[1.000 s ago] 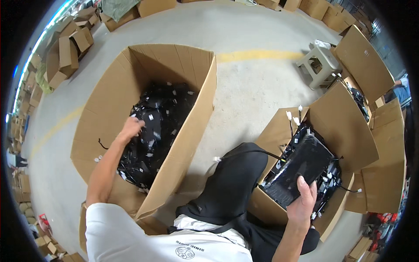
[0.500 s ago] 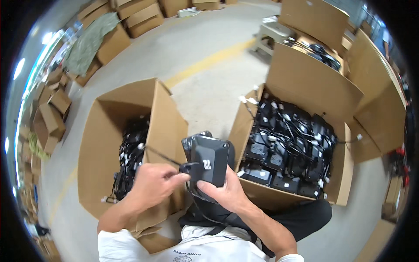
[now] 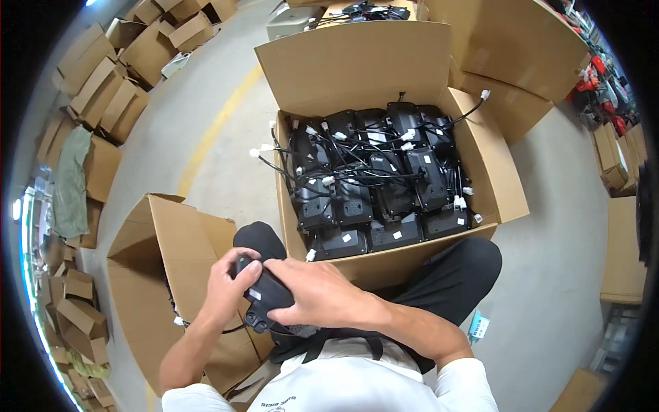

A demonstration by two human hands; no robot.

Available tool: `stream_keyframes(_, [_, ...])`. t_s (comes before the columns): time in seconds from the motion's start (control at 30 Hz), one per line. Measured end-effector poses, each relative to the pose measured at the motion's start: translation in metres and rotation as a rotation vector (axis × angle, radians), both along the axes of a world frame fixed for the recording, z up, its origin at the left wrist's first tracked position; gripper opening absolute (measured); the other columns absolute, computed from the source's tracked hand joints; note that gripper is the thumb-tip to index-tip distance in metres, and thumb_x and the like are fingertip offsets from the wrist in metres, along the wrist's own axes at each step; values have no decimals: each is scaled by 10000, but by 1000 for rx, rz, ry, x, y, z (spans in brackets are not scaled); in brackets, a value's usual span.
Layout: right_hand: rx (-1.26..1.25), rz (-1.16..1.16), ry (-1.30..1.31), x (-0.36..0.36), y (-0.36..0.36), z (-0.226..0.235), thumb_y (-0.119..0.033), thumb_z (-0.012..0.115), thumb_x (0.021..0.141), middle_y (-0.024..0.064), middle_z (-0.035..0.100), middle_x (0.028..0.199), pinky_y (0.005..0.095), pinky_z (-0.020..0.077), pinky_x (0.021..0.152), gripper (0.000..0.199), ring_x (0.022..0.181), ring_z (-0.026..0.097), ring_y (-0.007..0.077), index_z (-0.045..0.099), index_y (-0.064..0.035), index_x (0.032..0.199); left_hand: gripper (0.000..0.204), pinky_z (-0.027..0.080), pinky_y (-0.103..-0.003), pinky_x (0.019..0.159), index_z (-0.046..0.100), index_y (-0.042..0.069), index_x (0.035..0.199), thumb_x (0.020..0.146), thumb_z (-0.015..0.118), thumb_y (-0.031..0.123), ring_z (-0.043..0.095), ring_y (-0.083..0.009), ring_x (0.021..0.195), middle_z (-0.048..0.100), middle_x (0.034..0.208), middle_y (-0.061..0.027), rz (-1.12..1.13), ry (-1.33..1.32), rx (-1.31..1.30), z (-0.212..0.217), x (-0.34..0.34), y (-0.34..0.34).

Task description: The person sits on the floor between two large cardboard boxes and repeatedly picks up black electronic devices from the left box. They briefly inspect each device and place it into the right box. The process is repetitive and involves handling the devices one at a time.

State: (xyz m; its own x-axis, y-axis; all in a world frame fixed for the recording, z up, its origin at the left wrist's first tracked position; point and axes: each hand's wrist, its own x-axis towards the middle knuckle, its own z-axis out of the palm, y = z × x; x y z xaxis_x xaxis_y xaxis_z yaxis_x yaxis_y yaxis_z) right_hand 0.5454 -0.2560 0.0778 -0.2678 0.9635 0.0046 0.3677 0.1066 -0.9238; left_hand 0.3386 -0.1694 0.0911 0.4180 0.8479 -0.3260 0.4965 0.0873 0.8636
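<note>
A black plastic housing [image 3: 273, 291] with a small white label is held in front of my lap. Two round fittings show at its near end. My left hand [image 3: 230, 285] grips its far left side, thumb on top. My right hand [image 3: 319, 294] is closed over its right side, with the palm hiding part of it. A black cable [image 3: 235, 329] runs near the housing's lower end, by the left carton. Just beyond my hands stands an open carton [image 3: 357, 72] packed with similar black housings [image 3: 395, 196], their cables and white plugs lying on top.
A second open carton [image 3: 195, 237] stands at my left knee, its inside mostly hidden. A grey stool [image 3: 292, 24] and another carton with black cabled parts [image 3: 364, 12] are at the far side. Cardboard boxes [image 3: 110, 89] line the left. A blue-white packet [image 3: 478, 326] lies at right.
My view has swung to the right, toward the full carton. The housing has been turned and brought closer to my lap; my left hand has moved from its cable end onto its body.
</note>
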Motion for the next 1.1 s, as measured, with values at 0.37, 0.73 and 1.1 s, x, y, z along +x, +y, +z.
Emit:
stream_keyframes(0.37, [377, -714, 342, -1, -48, -50, -326, 807, 881, 303, 468, 1456, 395, 485, 1054, 782, 1262, 581, 388, 447, 103, 1427, 275, 542, -347, 899, 604, 71, 1119, 1061, 530, 329, 655, -177, 1015, 667, 1098, -54, 389, -523, -495, -33, 25, -37])
stream_keyframes(0.73, [102, -647, 698, 22, -47, -69, -402, 602, 1040, 182, 673, 1249, 302, 480, 996, 617, 1154, 629, 209, 531, 108, 1380, 398, 530, -451, 966, 603, 8, 1234, 1044, 493, 340, 669, -281, 1117, 673, 1223, -157, 538, -680, -756, -57, 29, -58])
stream_keyframes(1.1, [110, -837, 312, 31, -51, -58, -401, 653, 1007, 184, 729, 886, 317, 560, 745, 488, 815, 722, 224, 694, 82, 1057, 372, 577, -395, 881, 615, 16, 1075, 1051, 509, 372, 697, -248, 964, 699, 1019, -139, 691, -683, -723, -79, 59, -70])
